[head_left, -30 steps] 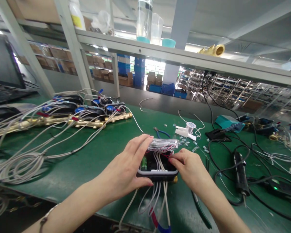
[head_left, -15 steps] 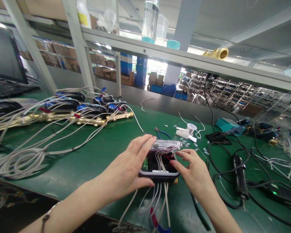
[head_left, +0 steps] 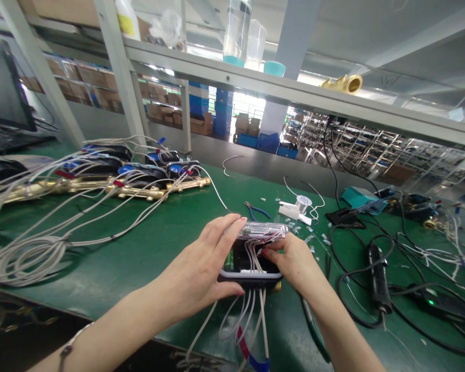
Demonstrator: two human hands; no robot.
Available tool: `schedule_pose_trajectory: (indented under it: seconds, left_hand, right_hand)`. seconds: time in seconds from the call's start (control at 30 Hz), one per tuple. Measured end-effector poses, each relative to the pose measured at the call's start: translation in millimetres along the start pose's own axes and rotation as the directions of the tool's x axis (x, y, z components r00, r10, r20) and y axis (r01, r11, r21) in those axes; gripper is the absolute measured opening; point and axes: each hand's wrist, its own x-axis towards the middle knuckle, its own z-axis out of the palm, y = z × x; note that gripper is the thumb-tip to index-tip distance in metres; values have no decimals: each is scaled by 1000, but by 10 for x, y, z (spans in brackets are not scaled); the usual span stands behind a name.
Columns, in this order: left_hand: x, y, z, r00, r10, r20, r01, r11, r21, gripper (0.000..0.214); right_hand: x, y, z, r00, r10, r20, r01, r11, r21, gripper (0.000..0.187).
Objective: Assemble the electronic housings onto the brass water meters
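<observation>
A black meter housing (head_left: 245,264) with a white rim sits near the front edge of the green bench; its clear lid (head_left: 265,229) is tipped open at the far side. White wires (head_left: 251,256) run out of its inside and hang over the bench edge. My left hand (head_left: 201,268) grips the housing's left side, thumb at the front rim and fingers reaching up to the lid. My right hand (head_left: 290,261) is curled at the right side, fingertips pinched on thin red wires inside the housing.
A row of brass-bodied meters (head_left: 132,181) with tangled grey cables (head_left: 27,253) fills the left. Blue-handled pliers (head_left: 258,210), a solder spool (head_left: 304,202), small clips, a teal box (head_left: 358,197) and black cables with a soldering tool (head_left: 377,276) lie right. A shelf rail runs overhead.
My right hand's fingers, spread over the housing half a second ago, have curled and pinched onto the red wires inside. My left hand keeps its hold.
</observation>
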Motion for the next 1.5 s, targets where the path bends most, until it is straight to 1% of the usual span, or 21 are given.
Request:
schedule_pose_trajectory:
  seconds: [0.13,0.23,0.33,0.43,0.5,0.57,0.67,0.77,0.8,0.83,0.87,0.93,0.97,1.03,1.07,1.1,1.2,1.23,1.3,1.4,1.5]
  left_hand:
    - [6,4,-1,1000,-2,-4,2,1000,-11,112]
    - [7,12,1,1000,-4,-2,4,1000,-17,111]
    - [10,15,-1,1000,-13,7,14,1000,-15,110]
    - [10,15,-4,1000,-21,7,21,999,-29,109]
    - [7,16,-3,1000,-18,1,18,999,-40,108]
    - [2,16,-3,1000,-16,-4,15,999,-46,109]
    - [6,15,-4,1000,-19,-8,18,998,-61,108]
    - [24,3,-5,1000,-18,-7,18,997,-79,104]
    - [32,-2,-5,1000,-17,-4,17,996,-82,103]
    - [38,-8,-5,1000,-17,-2,16,996,-84,103]
    - [43,-13,-6,1000,-17,0,17,996,-84,102]
    - [47,-19,-9,1000,-22,11,22,997,-76,103]
    - [48,-19,-11,1000,-26,18,27,997,-69,104]
    - [47,-15,-16,999,-34,26,35,998,-60,106]
    - [47,-12,-19,999,-37,27,39,998,-58,105]
    - [47,-9,-21,999,-38,24,40,997,-59,105]
    - [52,-3,-20,999,-34,11,34,997,-65,103]
    - [54,-4,-18,1000,-30,8,31,997,-67,102]
    - [57,-6,-14,1000,-28,2,28,997,-73,103]
    - [56,-6,-8,999,-40,-5,39,997,-68,108]
    - [52,3,-4,999,-41,7,41,998,-41,113]
  right_hand:
    - [-9,-12,5,997,75,-31,-75,997,-4,11]
    - [-13,-1,10,995,96,-12,-96,994,46,12]
    - [6,3,24,991,93,93,-105,986,128,12]
    - [34,-19,32,975,71,212,-115,972,204,13]
    - [41,-48,24,971,59,234,-111,970,215,15]
    - [18,-82,-4,977,50,207,-90,978,190,15]
    - [-110,-107,-96,991,51,120,-66,990,125,15]
    - [-308,-43,-232,995,65,-73,-60,996,68,19]
    - [-365,1,-276,990,40,-132,-32,998,61,23]
    - [-408,50,-313,986,-6,-167,15,998,53,32]
    - [-434,102,-341,984,-68,-166,76,996,42,47]
    - [-438,195,-364,976,-205,-71,206,979,8,76]
    - [-424,230,-360,965,-260,-14,260,965,-15,85]
    - [-389,271,-333,939,-336,68,339,940,-41,92]
    - [-379,278,-316,933,-353,72,357,933,-45,91]
    - [-378,280,-299,934,-356,43,358,933,-48,88]
    - [-426,272,-246,935,-335,-119,328,941,-80,65]
    - [-447,270,-224,929,-339,-147,327,939,-103,60]
    - [-471,268,-166,922,-367,-124,347,924,-159,63]
    - [-438,259,-67,926,-378,-23,364,906,-215,76]
    - [-360,217,-14,932,-357,61,361,901,-242,69]
